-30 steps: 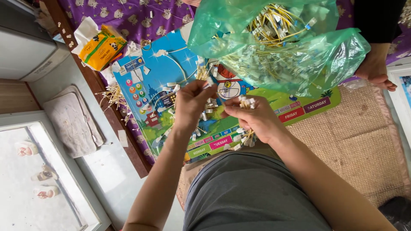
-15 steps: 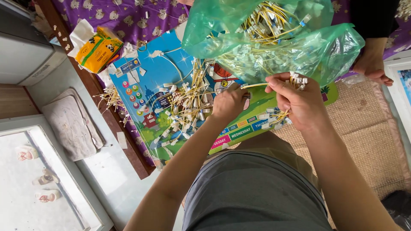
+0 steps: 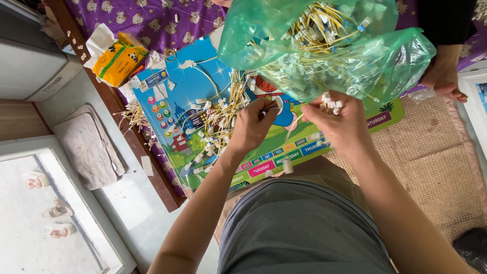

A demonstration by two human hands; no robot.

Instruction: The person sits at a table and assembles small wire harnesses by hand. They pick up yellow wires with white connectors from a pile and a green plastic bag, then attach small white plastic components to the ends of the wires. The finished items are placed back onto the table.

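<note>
**Bundling the yellow wires beside the green bag**

I see my right hand (image 3: 339, 122) closed around a small bunch of yellow wires (image 3: 331, 104), their white connectors sticking up above the fingers, just below the green plastic bag (image 3: 355, 61). My left hand (image 3: 252, 127) is closed too, pinching something thin and dark between thumb and fingers; I cannot tell what it is. The loose pile of wires (image 3: 223, 116) lies on the colourful board (image 3: 182, 96), touching my left hand on its left side.

To do this step well, I judge that I should keep the connectors of the bunch level, hold the right grip firm so no wire slips out, and bring the two hands together over the board, not over the bag, so a dropped wire is easy to find. The bag is full and leans toward me; I should not push it.

Compared with half a second ago, my right hand has come lower and more to the centre, away from the bag edge, and my left hand has lifted a little off the pile. The other person's hand (image 3: 446, 71) at the bag's far side has stayed in place.
</note>
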